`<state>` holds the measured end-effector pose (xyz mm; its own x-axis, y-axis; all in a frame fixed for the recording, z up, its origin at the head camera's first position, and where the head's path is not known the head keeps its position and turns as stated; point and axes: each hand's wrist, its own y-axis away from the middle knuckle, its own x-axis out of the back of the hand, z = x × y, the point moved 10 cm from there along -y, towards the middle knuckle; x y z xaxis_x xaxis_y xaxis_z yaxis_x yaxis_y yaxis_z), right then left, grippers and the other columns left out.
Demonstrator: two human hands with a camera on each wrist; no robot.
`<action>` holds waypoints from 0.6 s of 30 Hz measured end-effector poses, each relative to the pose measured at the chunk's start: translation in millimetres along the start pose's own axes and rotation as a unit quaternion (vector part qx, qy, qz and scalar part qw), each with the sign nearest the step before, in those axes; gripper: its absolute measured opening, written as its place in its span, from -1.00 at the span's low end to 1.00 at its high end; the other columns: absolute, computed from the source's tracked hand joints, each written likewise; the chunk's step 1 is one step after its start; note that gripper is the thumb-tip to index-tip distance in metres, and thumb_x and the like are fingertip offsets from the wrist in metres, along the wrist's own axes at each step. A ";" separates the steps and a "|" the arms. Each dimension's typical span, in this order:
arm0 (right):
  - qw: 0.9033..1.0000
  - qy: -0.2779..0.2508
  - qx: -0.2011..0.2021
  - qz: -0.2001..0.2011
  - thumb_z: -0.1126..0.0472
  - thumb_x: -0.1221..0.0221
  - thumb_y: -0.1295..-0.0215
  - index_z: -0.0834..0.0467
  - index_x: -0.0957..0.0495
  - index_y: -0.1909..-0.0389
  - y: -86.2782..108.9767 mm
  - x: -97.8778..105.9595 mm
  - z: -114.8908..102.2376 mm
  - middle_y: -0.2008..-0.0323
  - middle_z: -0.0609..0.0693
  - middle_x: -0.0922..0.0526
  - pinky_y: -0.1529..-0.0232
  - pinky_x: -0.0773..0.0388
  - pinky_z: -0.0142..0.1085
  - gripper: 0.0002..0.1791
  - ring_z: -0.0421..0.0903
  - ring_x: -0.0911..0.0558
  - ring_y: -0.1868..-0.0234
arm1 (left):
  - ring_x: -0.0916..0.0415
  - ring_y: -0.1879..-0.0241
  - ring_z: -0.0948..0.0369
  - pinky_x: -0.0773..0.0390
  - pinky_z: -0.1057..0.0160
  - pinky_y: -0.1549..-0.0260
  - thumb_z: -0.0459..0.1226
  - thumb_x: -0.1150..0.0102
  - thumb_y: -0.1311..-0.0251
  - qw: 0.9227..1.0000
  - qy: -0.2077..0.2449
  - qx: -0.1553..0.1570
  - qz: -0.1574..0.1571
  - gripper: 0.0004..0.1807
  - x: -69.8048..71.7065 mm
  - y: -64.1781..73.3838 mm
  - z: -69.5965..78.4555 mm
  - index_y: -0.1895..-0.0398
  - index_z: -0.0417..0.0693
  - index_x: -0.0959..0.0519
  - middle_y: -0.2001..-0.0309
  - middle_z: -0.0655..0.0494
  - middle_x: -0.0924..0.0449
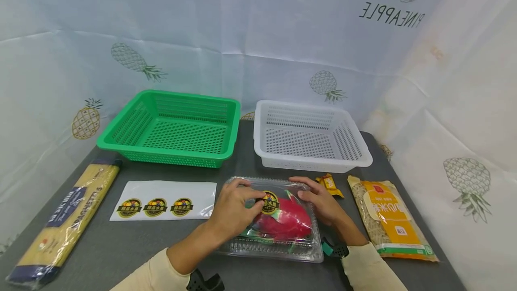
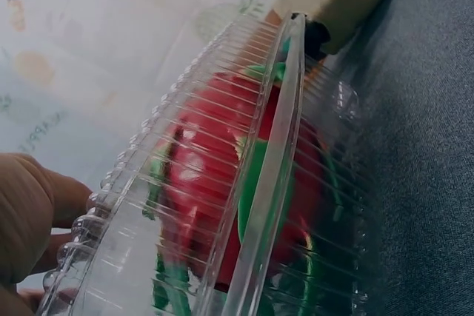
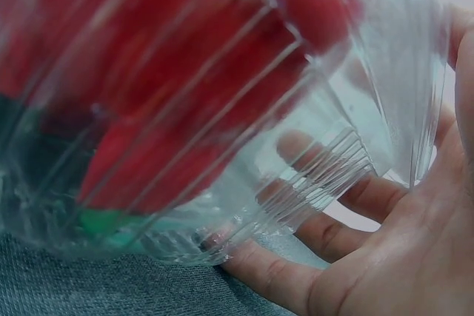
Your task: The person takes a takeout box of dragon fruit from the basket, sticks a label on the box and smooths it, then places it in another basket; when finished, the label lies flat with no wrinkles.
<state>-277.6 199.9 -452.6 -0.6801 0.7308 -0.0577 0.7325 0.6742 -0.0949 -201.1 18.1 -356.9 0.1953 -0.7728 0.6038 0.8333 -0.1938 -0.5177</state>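
A clear plastic clamshell box (image 1: 278,253) lies on the table in front of the person, with a red dragon fruit (image 1: 288,219) inside it. At the lid's top sits a round black-and-gold sticker (image 1: 269,202). My left hand (image 1: 236,208) is over the box's left part, thumb and index fingertip pinching the sticker's left edge. In the left wrist view, the left fingers (image 2: 67,197) are bent beside the box's ribbed rim. My right hand (image 1: 325,203) holds the box's right side, thumb on the lid; its fingers (image 3: 333,238) show around the clear side in the right wrist view.
Left of the box lies a white sheet (image 1: 169,190) with several round stickers. Farther left is a spaghetti packet (image 1: 68,219). Green (image 1: 181,156) and white (image 1: 315,163) baskets stand behind. On the right are a small yellow packet (image 1: 329,184) and a bag of grain-like food (image 1: 389,219).
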 end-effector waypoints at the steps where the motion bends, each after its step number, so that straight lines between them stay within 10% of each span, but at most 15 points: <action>1: 1.000 0.001 0.001 -0.001 0.27 0.01 -0.45 0.28 -0.25 -0.35 0.0 -0.1 -0.3 -0.10 0.21 -0.42 0.20 -0.58 0.05 -0.52 0.12 -0.60 0.06 | -0.48 0.05 -0.01 -0.35 -0.18 0.07 -0.34 -0.47 0.04 1.000 -0.010 -0.009 0.002 -0.84 0.3 0.4 1.6 0.32 -0.05 -0.78 0.42 0.20 -0.70; 18: 1.000 0.004 0.003 0.001 0.29 0.01 -0.44 0.27 -0.26 -0.35 -1.2 0.3 0.6 -0.12 0.29 -0.39 0.18 -0.56 0.09 -0.52 0.16 -0.59 0.03 | -0.48 0.01 -0.04 -0.20 -0.26 0.10 -0.25 -0.41 0.02 0.989 -0.127 -0.076 0.024 -0.86 1.2 7.6 20.0 0.33 0.09 -0.78 0.28 0.26 -0.70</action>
<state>-278.8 199.2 -453.1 -0.6777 0.7336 -0.0497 0.7342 0.6714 -0.1007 -184.2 27.8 -348.0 0.3728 -0.6106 0.6987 0.7357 -0.2644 -0.6236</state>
